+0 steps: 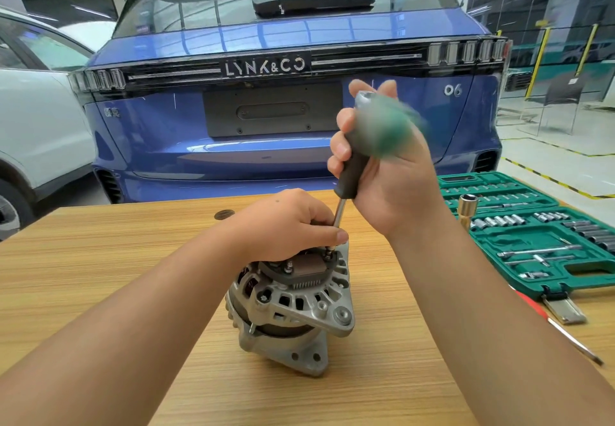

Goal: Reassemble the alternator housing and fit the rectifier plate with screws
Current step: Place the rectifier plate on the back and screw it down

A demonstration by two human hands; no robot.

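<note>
A silver alternator (289,309) stands upright on the wooden table (100,275), with the dark rectifier plate (306,270) on its top. My left hand (286,225) rests over the top of the alternator and pinches the steel shaft of a screwdriver (352,172) near its tip. The tip sits on a screw (328,254) at the plate's right edge. My right hand (382,165) grips the screwdriver's black and green handle, which is blurred by motion.
An open green socket set case (532,235) lies on the table at the right, with a brass-coloured socket (467,207) standing at its left edge. A red-handled tool (562,325) lies in front of the case. A blue car stands behind the table.
</note>
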